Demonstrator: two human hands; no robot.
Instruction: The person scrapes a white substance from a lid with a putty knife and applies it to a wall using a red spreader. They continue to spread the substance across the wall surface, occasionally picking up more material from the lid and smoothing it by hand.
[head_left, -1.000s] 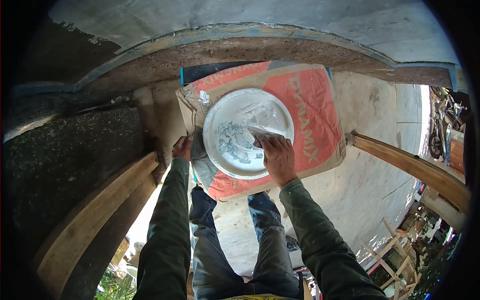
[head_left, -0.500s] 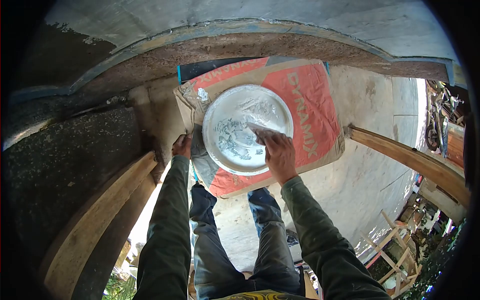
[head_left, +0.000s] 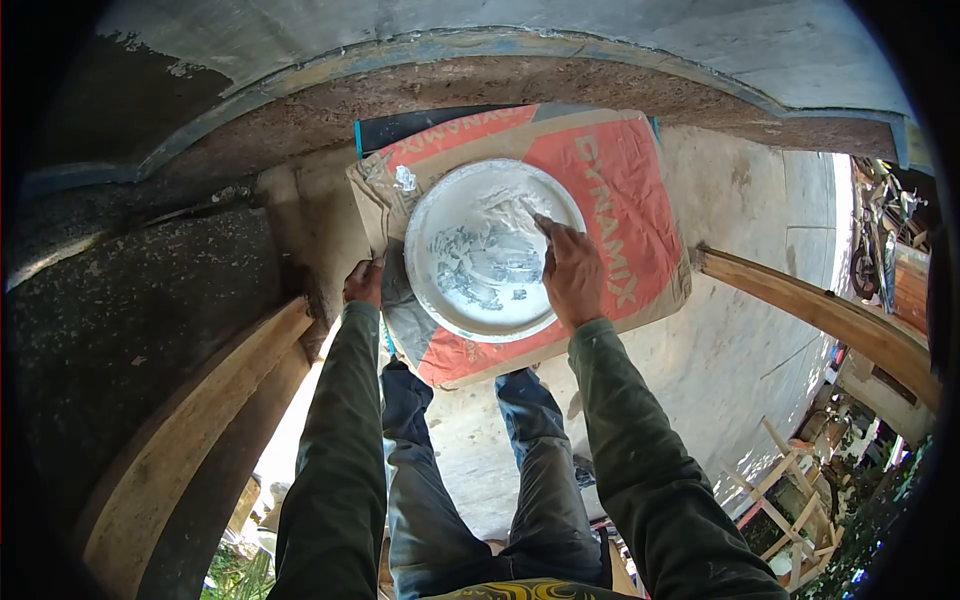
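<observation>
While left hand (head_left: 364, 282) grips sack (head_left: 610, 180), right hand (head_left: 572, 272) presses plate (head_left: 440, 215).

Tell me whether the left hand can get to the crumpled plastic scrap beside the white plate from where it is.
Probably yes. The left hand grips the bag's near-left edge, and the plastic scrap lies farther along the same side, left of the plate. Nothing stands between them.
</observation>
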